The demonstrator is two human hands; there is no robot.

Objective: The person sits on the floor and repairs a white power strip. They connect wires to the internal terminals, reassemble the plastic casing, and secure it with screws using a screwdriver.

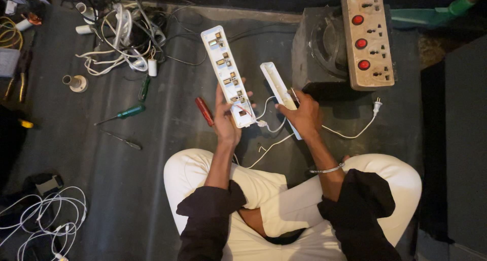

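Nearest the camera, you sit cross-legged in pale trousers and dark sleeves at the bottom centre of the frame. Just above your knees, your left hand (225,120) is closed around the lower end of the opened white power strip body (228,76), its brass contact strips and wiring facing up. Your right hand (303,116) grips the detached white cover (278,88), which slants toward centre frame; whether a small tool also sits in those fingers cannot be told. A thin white cord (350,134) runs from the strip across the dark floor to its plug (377,107) at right.

Judged from this layout, disassembly is complete: the casing is split and the internals exposed. Closing the two halves together remains undone, and no screws can be made out.

Left of your left hand lies a red-handled screwdriver (204,111); further left, a green-handled screwdriver (122,113). In the upper right, a second, beige power strip with red switches (366,35) rests on a dark box (319,50). At upper left lies a tangle of white and black cables (122,38).
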